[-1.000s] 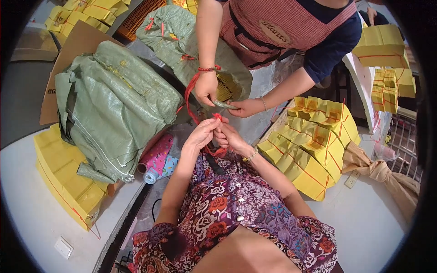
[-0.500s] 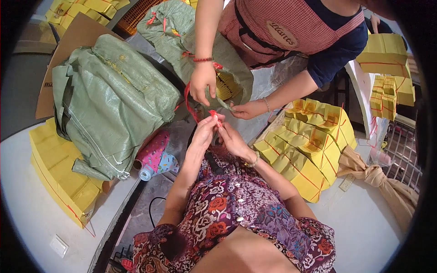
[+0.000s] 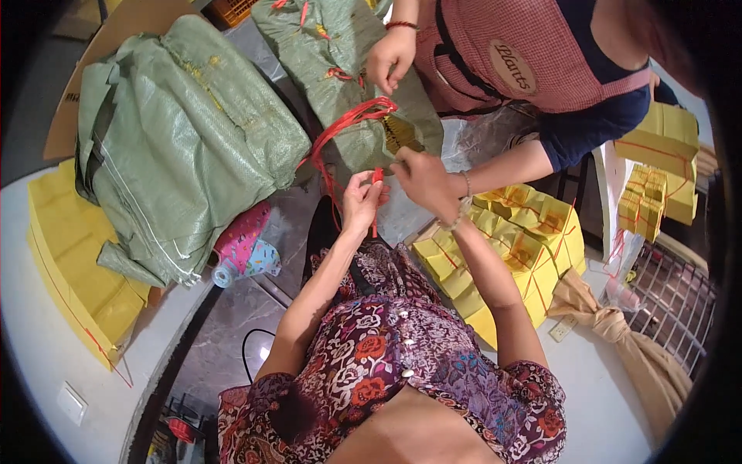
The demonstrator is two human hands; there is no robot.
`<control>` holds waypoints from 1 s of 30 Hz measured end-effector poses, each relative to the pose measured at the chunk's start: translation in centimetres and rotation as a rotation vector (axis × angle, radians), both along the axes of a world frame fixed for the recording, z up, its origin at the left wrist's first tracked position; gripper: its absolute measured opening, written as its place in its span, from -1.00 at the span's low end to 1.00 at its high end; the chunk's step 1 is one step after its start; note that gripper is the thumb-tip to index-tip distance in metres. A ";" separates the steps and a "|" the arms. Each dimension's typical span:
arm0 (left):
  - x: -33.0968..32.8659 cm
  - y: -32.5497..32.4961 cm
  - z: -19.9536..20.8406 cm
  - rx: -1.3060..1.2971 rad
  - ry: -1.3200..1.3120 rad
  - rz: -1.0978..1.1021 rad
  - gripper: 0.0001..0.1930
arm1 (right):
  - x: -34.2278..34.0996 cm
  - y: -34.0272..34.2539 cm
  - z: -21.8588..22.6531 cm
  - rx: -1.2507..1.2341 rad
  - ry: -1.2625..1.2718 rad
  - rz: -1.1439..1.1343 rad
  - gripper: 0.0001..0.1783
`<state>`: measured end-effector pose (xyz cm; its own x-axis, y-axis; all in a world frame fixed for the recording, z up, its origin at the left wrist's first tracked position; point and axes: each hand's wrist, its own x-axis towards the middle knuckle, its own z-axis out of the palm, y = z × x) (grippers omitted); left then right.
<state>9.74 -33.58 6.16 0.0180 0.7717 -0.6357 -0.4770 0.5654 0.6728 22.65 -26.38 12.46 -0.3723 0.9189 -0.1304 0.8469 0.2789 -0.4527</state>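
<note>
My left hand [image 3: 362, 199] pinches a strand of red plastic cord [image 3: 377, 175], whose end hangs below the fingers. Up and to the right, my right hand [image 3: 427, 184] is closed at the mouth of a green woven sack [image 3: 313, 50], its fingers curled on the rim and slightly blurred. Yellow material [image 3: 402, 133] shows inside the sack's opening. A looped bundle of red cord [image 3: 348, 122] lies across the sack. Above it hovers a co-worker's hand [image 3: 392, 58]. The co-worker's other forearm [image 3: 510, 166] reaches in from the right; its hand is hidden behind mine.
A second, bulky green sack [image 3: 193, 131] stands at left, beside yellow paper bundles [image 3: 85, 255]. Rolls of patterned sheet [image 3: 243, 247] lie below it. More tied yellow bundles [image 3: 533, 240] sit at right, near a knotted tan cloth [image 3: 610, 317] and a wire rack [image 3: 672, 301].
My hands have moved apart, the right one up to the sack's mouth. One co-worker's hand has lifted away upward. The red cord bundle now lies in plain sight over the sack.
</note>
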 end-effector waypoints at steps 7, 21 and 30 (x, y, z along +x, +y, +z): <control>1.6 0.0 -0.1 -0.032 -0.059 -0.015 -0.84 | 2.0 1.8 -1.0 -0.345 0.132 -0.105 -0.76; 1.5 0.8 -0.3 -0.152 -0.037 -0.086 -0.86 | 1.5 1.6 0.4 -0.384 0.188 -0.137 -0.77; 2.3 1.0 0.7 -0.258 -0.264 0.107 -0.84 | 0.4 -0.6 1.0 -0.187 0.201 -0.144 -0.77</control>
